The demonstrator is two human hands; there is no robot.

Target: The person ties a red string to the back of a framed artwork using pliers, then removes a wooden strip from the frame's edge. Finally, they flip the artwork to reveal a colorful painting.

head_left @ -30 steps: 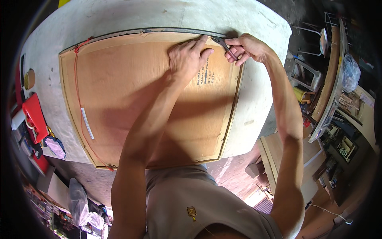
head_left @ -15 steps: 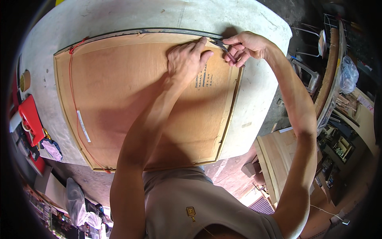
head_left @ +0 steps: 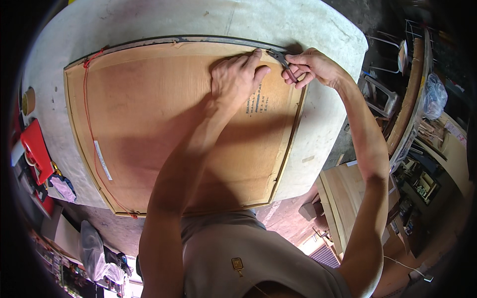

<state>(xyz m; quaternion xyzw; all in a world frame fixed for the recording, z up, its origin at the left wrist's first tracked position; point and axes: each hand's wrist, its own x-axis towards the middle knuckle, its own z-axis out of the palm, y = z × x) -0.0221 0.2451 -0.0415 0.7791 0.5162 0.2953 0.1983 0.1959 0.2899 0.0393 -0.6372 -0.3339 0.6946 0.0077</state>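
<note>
A large framed picture lies face down, its brown backing board toward me and a thin wooden frame around it. My left hand presses on the board by the far edge, thumb spread and index fingertip on the frame. Just right of that fingertip, my right hand grips a pair of pliers with dark jaws and reddish-brown handles. The jaws rest at the frame's far edge near its right corner. Whatever lies between them is too small to make out. A red cord runs along the left side.
The frame rests on a pale, worn table. At left are a roll of tape and a red object. Wooden boards stand low at the right, with a chair frame and a clear plastic bag beyond.
My right hand has shifted slightly right, and the pliers' handles now lie at a different angle, showing more plainly. My left hand keeps its place on the board.
</note>
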